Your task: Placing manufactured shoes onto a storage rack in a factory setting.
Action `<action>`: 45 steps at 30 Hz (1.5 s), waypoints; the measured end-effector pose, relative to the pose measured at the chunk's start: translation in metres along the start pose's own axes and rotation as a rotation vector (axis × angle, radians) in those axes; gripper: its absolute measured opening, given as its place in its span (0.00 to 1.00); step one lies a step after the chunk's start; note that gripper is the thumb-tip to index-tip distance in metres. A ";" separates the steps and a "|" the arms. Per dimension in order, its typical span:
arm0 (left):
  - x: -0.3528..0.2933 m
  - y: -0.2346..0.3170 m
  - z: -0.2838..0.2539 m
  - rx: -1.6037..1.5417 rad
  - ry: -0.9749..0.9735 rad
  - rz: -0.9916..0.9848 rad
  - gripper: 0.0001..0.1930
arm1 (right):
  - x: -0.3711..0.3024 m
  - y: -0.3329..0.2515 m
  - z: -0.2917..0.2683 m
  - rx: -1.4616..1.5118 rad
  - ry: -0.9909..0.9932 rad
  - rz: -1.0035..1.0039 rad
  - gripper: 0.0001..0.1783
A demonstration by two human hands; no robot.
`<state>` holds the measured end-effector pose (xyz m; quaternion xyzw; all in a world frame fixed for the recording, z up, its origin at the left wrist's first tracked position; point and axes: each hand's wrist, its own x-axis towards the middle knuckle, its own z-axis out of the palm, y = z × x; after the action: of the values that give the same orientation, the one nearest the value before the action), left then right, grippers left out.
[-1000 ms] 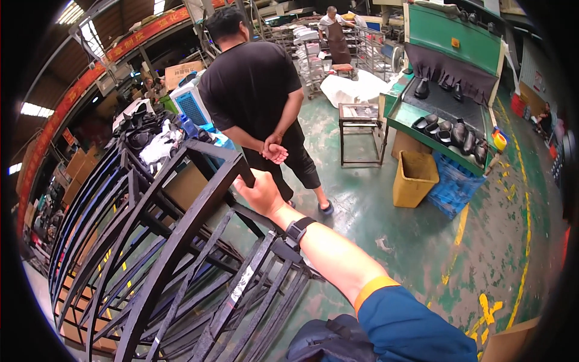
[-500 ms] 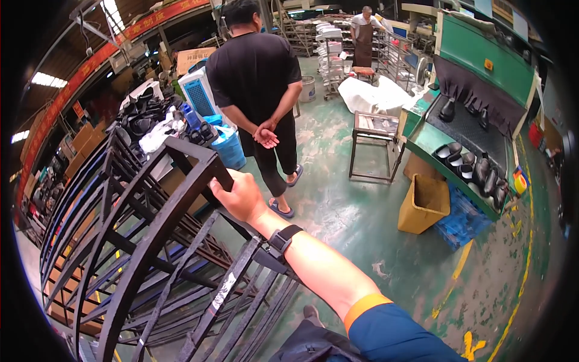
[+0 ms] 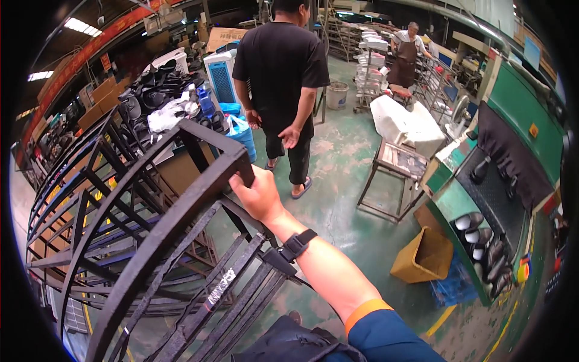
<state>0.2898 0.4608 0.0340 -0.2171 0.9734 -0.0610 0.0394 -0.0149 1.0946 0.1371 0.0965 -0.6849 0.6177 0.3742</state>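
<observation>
Person's right grip (image 3: 260, 196) closed round corner of black metal rack (image 3: 211, 138). Rack lies left of grip, over green floor (image 3: 344, 253), thick long bar (image 3: 155, 241) slanting down-left from held corner. Left hand out of view.

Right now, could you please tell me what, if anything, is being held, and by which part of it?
The right hand holds a black metal rack by the post just below its top corner; the left hand is out of view.

Bright roof panels (image 3: 82, 26) glare while fisheye distortion bends edges
</observation>
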 end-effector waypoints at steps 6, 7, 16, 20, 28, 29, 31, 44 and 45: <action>-0.051 0.100 -0.023 0.043 0.015 0.003 0.20 | 0.044 0.036 -0.066 0.010 0.015 0.016 0.11; -0.053 0.119 -0.026 0.042 0.019 0.007 0.20 | 0.052 0.041 -0.078 0.009 0.036 0.003 0.11; -0.104 0.262 -0.043 -0.061 0.075 -0.057 0.19 | 0.139 0.106 -0.153 0.051 -0.039 0.074 0.10; -0.115 0.327 -0.044 -0.056 0.053 -0.070 0.20 | 0.153 0.171 -0.193 0.070 0.051 0.112 0.15; -0.137 0.390 -0.047 -0.014 0.059 -0.092 0.23 | 0.201 0.203 -0.233 0.117 -0.048 0.126 0.12; -0.139 0.393 -0.048 0.001 0.043 -0.097 0.23 | 0.205 0.208 -0.235 0.121 -0.068 0.138 0.13; -0.138 0.387 -0.043 -0.004 -0.021 -0.081 0.24 | 0.213 0.215 -0.241 0.163 -0.145 0.214 0.12; -0.131 0.334 -0.030 -0.076 -0.253 -0.027 0.19 | 0.219 0.199 -0.254 0.265 -0.294 0.271 0.08; -0.135 0.332 -0.028 -0.071 -0.225 -0.035 0.18 | 0.220 0.200 -0.254 0.250 -0.311 0.247 0.08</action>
<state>0.2700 0.8200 0.0230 -0.2410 0.9605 -0.0022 0.1394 -0.1878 1.4442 0.1101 0.1515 -0.6593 0.7164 0.1707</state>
